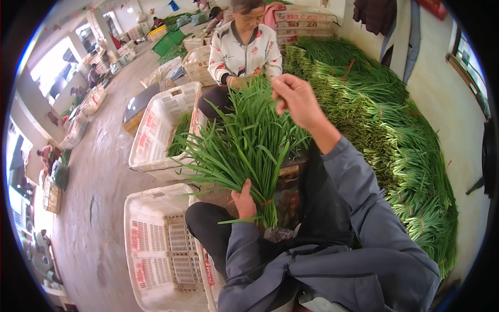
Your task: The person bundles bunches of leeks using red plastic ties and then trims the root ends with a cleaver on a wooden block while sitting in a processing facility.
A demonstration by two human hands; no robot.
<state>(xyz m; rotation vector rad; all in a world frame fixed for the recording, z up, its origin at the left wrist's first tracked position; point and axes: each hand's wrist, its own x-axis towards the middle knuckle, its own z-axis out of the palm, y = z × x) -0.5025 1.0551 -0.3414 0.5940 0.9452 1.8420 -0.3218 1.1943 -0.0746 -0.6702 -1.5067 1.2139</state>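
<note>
Room background: a pale floor point(104, 208) is bordered on the left by bright windows point(54, 70); dark clothing point(377, 21) is hung on the wall at the upper right.
Leafy bunch: long green leaves point(249, 135) are held upright and fanned out above the lap, between both hands; the lower stems are circled by a thin red band point(267, 202).
Left hand point(243, 202): the fingers are closed around the bunch near its stem end, partly hidden behind it.
Right hand point(296, 99): raised beside the upper leaves, with the fingers curled inward; whether anything is pinched cannot be told.
Near basket point(148, 205): a white plastic basket is placed by the left knee, its slotted wall exposed.
Far basket point(163, 106): some greens point(180, 134) are contained in this second white one.
Greens pile point(379, 125): banded bunches are heaped along the right wall.
Co-worker point(244, 52): a person in a patterned white jacket is seated opposite, partly covered by the leaves.
</note>
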